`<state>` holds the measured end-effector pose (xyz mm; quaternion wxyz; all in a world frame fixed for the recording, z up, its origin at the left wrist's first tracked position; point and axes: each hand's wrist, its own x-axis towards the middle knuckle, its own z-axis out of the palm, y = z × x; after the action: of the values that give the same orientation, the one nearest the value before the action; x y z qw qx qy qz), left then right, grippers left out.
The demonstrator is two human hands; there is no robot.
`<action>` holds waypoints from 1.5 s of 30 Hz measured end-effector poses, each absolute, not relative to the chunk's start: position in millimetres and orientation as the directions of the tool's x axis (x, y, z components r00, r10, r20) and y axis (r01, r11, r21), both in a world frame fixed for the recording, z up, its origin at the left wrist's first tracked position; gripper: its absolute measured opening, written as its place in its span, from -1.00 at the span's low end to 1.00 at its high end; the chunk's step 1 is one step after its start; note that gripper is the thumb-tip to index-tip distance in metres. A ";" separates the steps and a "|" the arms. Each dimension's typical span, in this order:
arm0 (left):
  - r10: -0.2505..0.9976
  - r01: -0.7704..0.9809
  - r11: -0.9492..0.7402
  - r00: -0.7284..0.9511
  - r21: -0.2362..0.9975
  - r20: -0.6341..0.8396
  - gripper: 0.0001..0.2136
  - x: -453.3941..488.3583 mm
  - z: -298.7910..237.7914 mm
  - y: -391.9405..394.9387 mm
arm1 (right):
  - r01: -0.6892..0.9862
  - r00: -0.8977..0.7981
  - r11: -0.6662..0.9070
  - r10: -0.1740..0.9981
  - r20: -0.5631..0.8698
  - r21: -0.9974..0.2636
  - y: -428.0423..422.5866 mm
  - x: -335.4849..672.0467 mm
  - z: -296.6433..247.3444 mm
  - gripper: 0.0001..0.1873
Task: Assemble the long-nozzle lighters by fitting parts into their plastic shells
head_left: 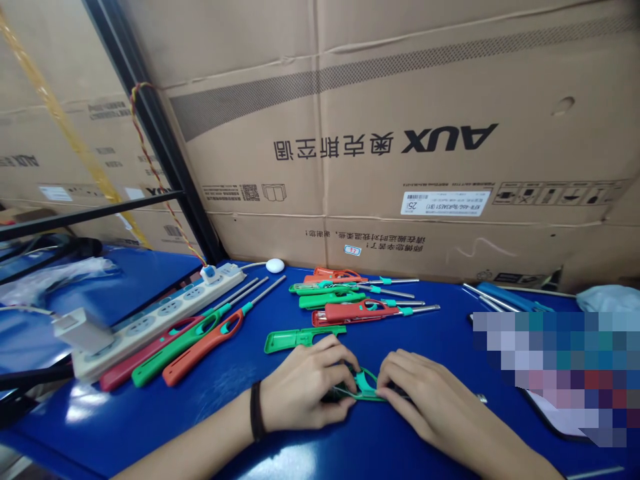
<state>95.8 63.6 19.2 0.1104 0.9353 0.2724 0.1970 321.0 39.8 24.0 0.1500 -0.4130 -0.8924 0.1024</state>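
Observation:
Low over the blue table, both my hands are closed on one green gas lighter (367,385) with a teal trigger. My left hand (313,383), a dark band at its wrist, grips the handle end. My right hand (420,390) pinches the neck end, and a metal tip shows past it on the right. Just beyond my left hand lies a loose green handle shell half (290,340). Farther back are several partly open lighters, among them a red lighter (357,311) and a green lighter (333,300), their metal tubes pointing right.
Three whole lighters, including an orange lighter (205,347), lie beside a white power strip (165,313) with a plugged-in charger (83,331). A large cardboard box (350,87) walls off the back. At right are metal tubes (493,297) and a pixelated flat item (560,380).

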 end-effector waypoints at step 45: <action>0.423 0.399 -0.906 0.841 0.139 0.337 -0.81 90.5 16.9 65.1 | 0.703 -0.629 0.688 0.720 0.293 -0.182 38.1 313.4 13.7 -0.89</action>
<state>90.5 65.1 16.9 0.0317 0.9590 0.2143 0.1826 313.4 38.1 13.7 0.1736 -0.3943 -0.9021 0.0250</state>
